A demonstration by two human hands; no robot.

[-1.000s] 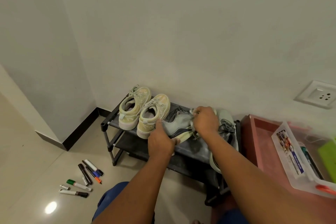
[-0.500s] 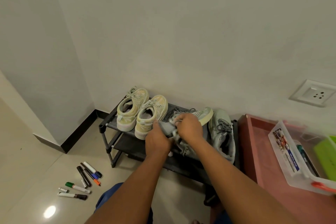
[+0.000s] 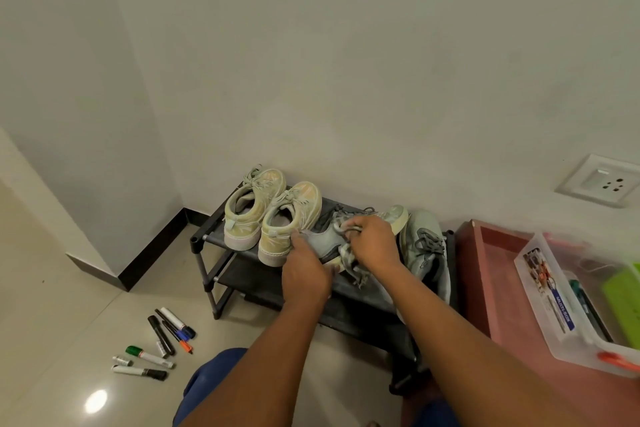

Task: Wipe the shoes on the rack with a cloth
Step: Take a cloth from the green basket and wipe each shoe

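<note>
The grey shoe (image 3: 323,242) lies on the top shelf of the black rack (image 3: 212,240), near its middle. The left hand (image 3: 305,274) grasps the heel of it. The right hand (image 3: 374,243) clutches a cloth (image 3: 349,258) against the shoe. Its pair (image 3: 427,250) lies at the right end, two yellowish shoes (image 3: 273,215) at the left end. Markers (image 3: 162,340) lie on the floor.

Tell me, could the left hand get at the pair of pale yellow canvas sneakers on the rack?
Probably yes. The left hand grips the grey shoe right beside the pale yellow canvas sneakers, with nothing between, though it would have to let go.
</note>
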